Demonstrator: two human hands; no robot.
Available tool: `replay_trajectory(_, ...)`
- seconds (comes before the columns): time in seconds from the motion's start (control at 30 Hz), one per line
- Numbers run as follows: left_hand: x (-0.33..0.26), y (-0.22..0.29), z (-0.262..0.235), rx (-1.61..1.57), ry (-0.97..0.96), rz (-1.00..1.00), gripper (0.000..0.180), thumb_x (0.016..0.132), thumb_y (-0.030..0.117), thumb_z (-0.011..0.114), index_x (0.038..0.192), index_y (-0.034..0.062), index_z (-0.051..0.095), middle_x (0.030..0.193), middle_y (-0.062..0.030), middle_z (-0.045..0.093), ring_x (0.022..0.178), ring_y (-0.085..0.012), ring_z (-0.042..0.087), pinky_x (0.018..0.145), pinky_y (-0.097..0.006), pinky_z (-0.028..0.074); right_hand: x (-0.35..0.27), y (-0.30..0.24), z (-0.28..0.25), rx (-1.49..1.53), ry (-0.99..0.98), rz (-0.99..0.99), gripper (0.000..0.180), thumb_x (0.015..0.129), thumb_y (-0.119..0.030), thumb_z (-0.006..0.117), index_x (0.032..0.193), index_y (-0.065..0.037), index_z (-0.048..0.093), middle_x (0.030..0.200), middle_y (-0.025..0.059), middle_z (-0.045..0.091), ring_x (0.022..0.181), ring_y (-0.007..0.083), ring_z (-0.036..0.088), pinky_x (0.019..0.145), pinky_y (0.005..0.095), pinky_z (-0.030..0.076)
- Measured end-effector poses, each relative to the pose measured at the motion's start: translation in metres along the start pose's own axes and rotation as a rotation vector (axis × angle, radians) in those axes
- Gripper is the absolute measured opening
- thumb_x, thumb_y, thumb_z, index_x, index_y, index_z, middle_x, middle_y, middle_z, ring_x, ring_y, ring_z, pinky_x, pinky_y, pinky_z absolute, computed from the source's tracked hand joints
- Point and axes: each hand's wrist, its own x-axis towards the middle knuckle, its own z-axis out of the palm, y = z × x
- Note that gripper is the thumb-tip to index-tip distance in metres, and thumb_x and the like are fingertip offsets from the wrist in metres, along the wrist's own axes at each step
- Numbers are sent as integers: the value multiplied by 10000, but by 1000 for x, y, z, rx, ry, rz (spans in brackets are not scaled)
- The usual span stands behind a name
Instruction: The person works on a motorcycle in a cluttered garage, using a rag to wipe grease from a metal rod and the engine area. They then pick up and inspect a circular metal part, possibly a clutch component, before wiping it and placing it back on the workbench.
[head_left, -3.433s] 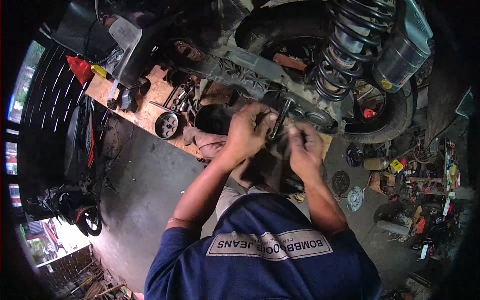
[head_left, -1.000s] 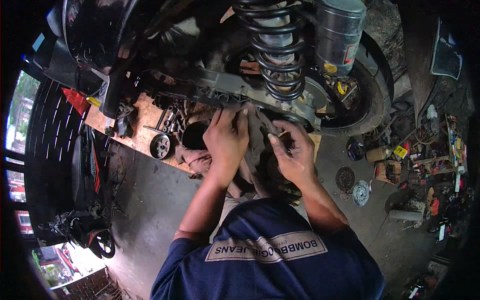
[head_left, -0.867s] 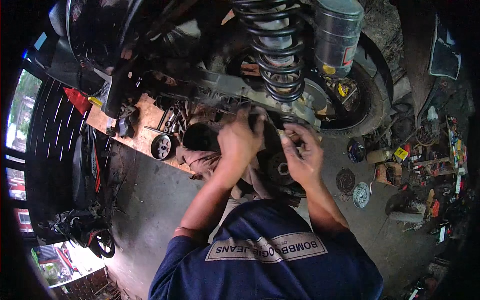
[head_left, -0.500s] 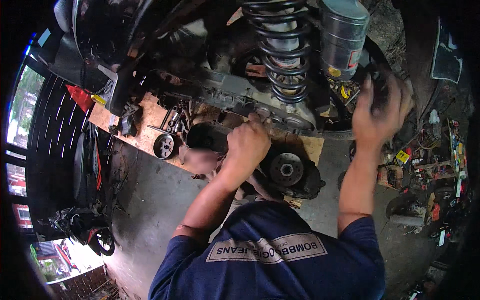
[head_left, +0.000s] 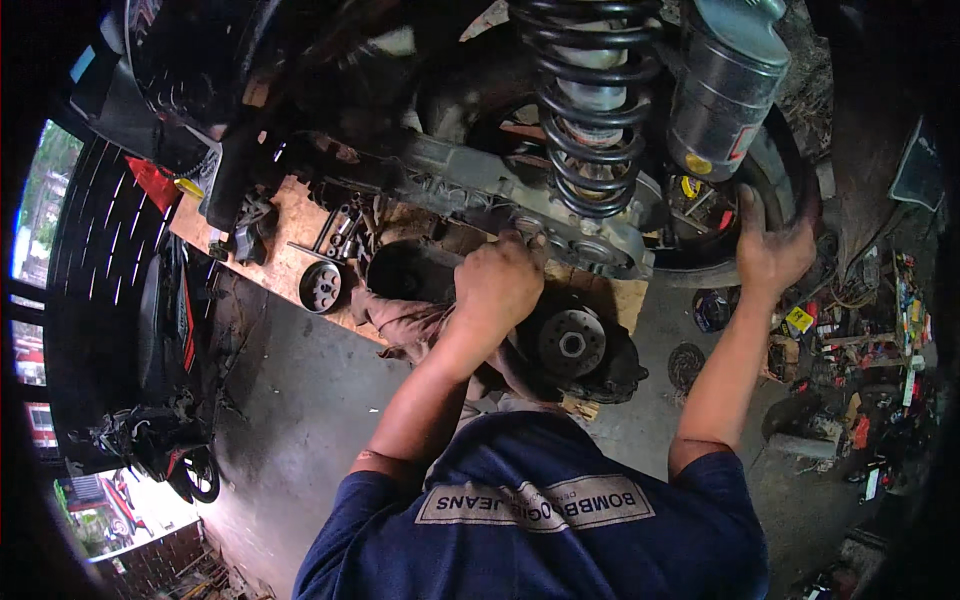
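Observation:
My left hand [head_left: 498, 280] is closed at the grey engine casing [head_left: 455, 185], its fingertips at a round opening; what they pinch, if anything, is hidden. My right hand [head_left: 777, 255] grips the black tyre [head_left: 690, 268] of the wheel at its right side, thumb up on the inner side and fingers wrapped round the outside. Between the hands, a black coil spring shock absorber [head_left: 600, 150] with a grey canister [head_left: 722, 115] stands above the casing. Below the casing lies a dark clutch cover with a round drum [head_left: 571, 343].
A wooden board [head_left: 270, 285] under the casing bears a holed metal drum [head_left: 321, 286], sockets [head_left: 345, 235] and a brownish rag [head_left: 405, 322]. Mixed parts and tools [head_left: 850, 370] clutter the floor at right. A motorcycle [head_left: 165, 450] stands at left.
My right hand, blurred before, has come onto the tyre's edge and gripped it. My left hand stays at the casing. The view has shifted slightly.

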Motion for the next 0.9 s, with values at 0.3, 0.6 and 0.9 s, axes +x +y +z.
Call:
replay_trajectory(0.3,4,12,-27,-168,-128,-190,470,945,449,495,890,-5,608,733,-271,626,735,-440,652,612,-536,527,-183,132,16,167,-449,602,656,920,-273,662,1396,77,377,1376,232,494,1279,318,468,1060,397,351)
replay_trajectory(0.6,-21,-17,-1,-264,-322,-74,416,973,346,479,1055,-43,601,879,-280,627,819,-474,626,716,-528,499,-231,118,3,62,-427,741,424,906,-252,658,1179,62,573,1124,205,642,1036,322,608,924,389,450)
replay_trajectory(0.9,-34,0,-48,-641,-310,-349,464,995,377,467,881,-49,611,754,-318,591,804,-516,579,677,-545,449,-209,118,4,92,-379,614,323,898,-169,656,1141,35,597,1072,149,642,962,246,603,891,357,452)
